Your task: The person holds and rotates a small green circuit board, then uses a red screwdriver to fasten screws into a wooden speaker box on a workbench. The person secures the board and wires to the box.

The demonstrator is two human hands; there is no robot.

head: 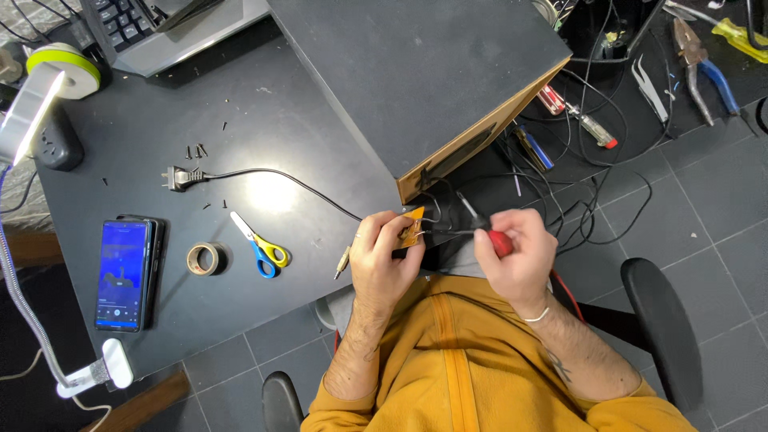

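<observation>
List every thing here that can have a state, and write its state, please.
Left hand: closed on small orange circuit board.
Right hand: gripping red-handled screwdriver, tip near the board.
Smartphone: screen lit.
Desk lamp: on.
Power plug: unplugged, lying on the desk.
Scissors: shut.
Pliers: shut.

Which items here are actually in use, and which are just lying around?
In use:
- left hand holding small orange circuit board
- right hand gripping red-handled screwdriver
- black box the board's wires lead to

Lying about:
- scissors
- tape roll
- phone
- power plug
- pliers
- loose screws
</observation>
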